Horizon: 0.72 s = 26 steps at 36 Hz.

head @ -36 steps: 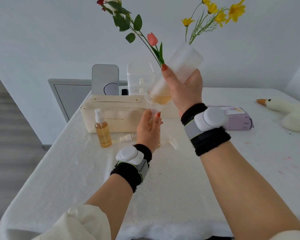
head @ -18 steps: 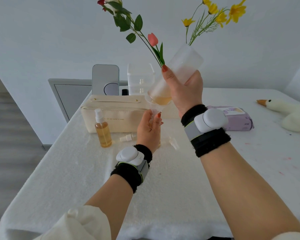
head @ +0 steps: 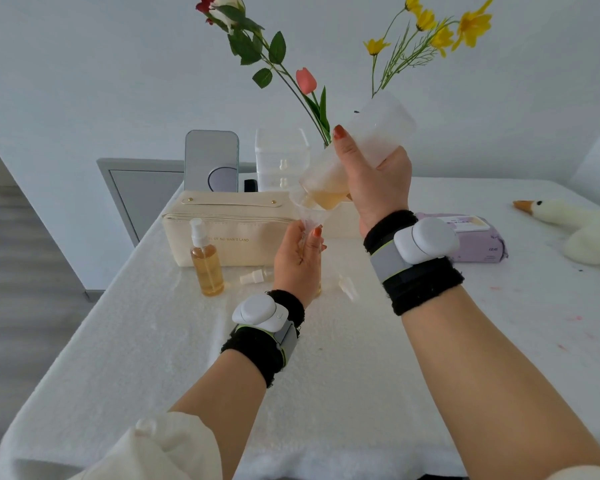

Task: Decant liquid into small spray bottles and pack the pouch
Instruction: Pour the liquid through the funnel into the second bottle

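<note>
The right hand point(head: 374, 181) is raised over the middle of the worktop point(head: 326, 375), its grip closed round a frosted big bottle point(head: 371, 133). The bottle is tilted with its mouth down and to the left, and amber liquid is pooled at that mouth. Its lip sits just over a clear funnel point(head: 305, 209). The left hand point(head: 297, 261) has its grip curled round the funnel's neck. The small bottle point(head: 318, 285) under it is almost wholly hidden behind that hand.

To the left a filled spray bottle point(head: 207, 261) stands upright, just in front of the cream pouch point(head: 229, 237). A loose pump head point(head: 255, 277) lies between the spray bottle and the left hand, and a clear cap point(head: 347, 285) lies right of that hand. Farther right are a purple pack of wipes point(head: 478, 240) and a plush goose point(head: 575, 226).
</note>
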### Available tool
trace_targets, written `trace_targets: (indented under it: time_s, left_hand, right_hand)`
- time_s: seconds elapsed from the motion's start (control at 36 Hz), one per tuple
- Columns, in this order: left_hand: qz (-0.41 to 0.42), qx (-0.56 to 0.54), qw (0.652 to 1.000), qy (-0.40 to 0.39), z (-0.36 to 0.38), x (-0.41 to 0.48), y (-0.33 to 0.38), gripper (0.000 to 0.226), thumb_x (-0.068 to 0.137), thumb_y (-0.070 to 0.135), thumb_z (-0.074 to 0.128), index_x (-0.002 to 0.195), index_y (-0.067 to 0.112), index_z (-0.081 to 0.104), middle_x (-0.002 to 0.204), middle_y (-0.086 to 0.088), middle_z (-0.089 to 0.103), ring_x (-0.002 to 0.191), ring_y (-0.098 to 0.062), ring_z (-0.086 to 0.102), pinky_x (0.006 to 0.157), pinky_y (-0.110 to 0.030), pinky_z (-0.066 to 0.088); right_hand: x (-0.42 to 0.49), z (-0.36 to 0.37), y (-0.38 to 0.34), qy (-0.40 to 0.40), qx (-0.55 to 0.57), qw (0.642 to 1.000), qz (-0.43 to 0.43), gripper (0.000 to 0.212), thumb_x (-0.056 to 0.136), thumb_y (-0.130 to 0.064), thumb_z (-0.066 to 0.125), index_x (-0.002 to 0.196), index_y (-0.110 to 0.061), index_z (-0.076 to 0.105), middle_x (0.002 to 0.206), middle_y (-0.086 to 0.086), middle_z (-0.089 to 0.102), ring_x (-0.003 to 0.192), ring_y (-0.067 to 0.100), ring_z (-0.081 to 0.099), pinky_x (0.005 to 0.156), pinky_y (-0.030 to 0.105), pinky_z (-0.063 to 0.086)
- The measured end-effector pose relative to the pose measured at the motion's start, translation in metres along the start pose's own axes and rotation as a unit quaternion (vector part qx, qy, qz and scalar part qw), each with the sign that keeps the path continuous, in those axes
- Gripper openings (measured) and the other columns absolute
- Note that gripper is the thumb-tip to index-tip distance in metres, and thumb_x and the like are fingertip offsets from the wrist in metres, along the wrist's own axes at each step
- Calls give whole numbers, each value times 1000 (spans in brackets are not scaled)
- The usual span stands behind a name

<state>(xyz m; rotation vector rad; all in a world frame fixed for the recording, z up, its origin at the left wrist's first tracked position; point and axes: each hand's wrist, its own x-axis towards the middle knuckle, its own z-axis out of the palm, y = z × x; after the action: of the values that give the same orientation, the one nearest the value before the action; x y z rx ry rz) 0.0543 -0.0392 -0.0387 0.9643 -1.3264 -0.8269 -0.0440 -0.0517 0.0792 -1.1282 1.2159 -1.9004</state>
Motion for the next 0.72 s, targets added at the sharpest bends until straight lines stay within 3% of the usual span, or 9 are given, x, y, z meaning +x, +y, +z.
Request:
trace_targets:
  time_s: [0.17,0.25,0.33,0.42,0.56,0.64,0.72]
  left_hand:
    - [-2,2,1000,-2,-1,-1,1,24,106,27,48,110,6,59,100,-19,65,87,-10,63,80,-26,56]
    - [1,2,1000,-7,-1,0,1,22,106,26,47,108,8,58,100,-20,64,88,-12,63,80,-26,56]
    - [7,0,1000,-9,-1,0,1,17,106,26,47,106,12,57,100,-21,64,85,-6,61,78,-20,56]
    - [-1,-7,1000,-9,-2,-1,1,19,106,26,48,107,9,58,100,-21,64,87,-8,62,79,-23,56]
    - [-8,-9,1000,-8,-1,0,2,21,106,25,48,110,7,58,101,-21,65,86,-7,62,80,-27,55]
    - [-10,-15,1000,-7,-1,0,2,17,106,24,48,108,10,58,102,-21,65,86,-6,62,79,-23,55]
    - [-12,-15,1000,-9,-1,-1,3,16,106,24,48,108,11,58,103,-21,65,86,-7,62,81,-27,56]
  right_hand:
    - [1,-2,-1,2,74,995,59,44,76,-38,88,107,-14,67,102,1,75,99,22,72,89,52,59]
    - [2,-3,-2,9,124,986,115,31,78,-36,87,95,-22,65,97,0,73,96,24,71,84,54,61]
    - [3,-5,-2,11,189,966,176,41,78,-34,87,103,-19,58,108,9,68,101,30,69,78,56,62]
    - [5,-8,-2,26,229,949,216,56,76,-34,89,115,-12,56,116,17,64,103,36,67,75,59,61]
    - [10,-12,1,28,263,932,247,55,75,-35,89,114,-12,57,114,19,65,100,39,68,72,60,61]
    - [13,-12,5,25,293,919,262,64,76,-36,88,125,-14,54,120,19,64,104,39,67,75,60,60]
    - [14,-14,8,28,317,908,271,66,77,-36,88,128,-14,52,122,19,64,105,39,68,74,58,61]
